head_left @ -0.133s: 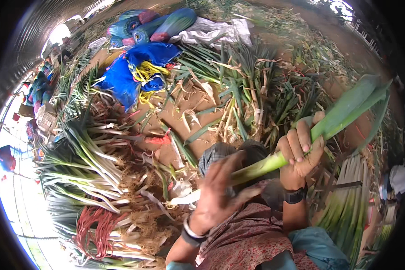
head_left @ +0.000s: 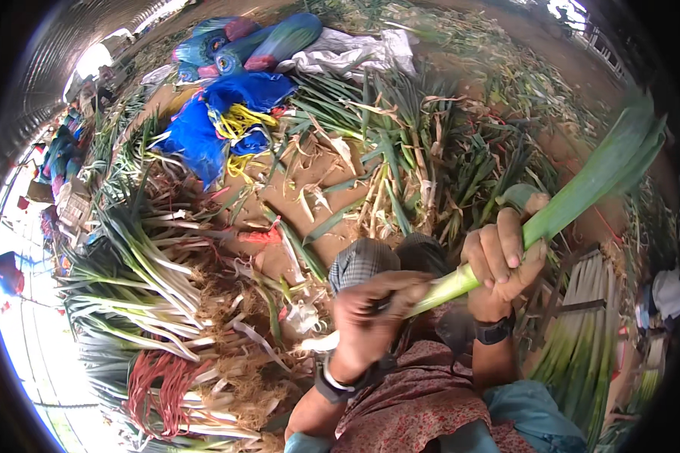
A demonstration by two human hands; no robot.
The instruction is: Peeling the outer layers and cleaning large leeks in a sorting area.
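A long green onion (head_left: 449, 288) slants across my lap, its white root end low at the left and its green leaves high at the right. My right hand (head_left: 504, 257) is closed round the stalk just below the leaves, a dark band on its wrist. My left hand (head_left: 370, 321), somewhat blurred, has its fingers curled over the white lower part; the palm side is hidden. Left of my hands lies a heap of green onions (head_left: 140, 283) with roots towards me. Red ties (head_left: 166, 389) hang over that heap.
A bundle of green onions (head_left: 578, 332) stands at the right by a dark bar. More onions and leaf scraps (head_left: 415, 151) lie ahead. Farther back are a blue bag (head_left: 196, 140) with yellow ties, full blue net sacks (head_left: 268, 45) and a white sack (head_left: 355, 53).
My left hand has turned and its fingers have closed over the stalk, which they lay loosely across before. My right hand keeps its grip; the leaf end has swung slightly.
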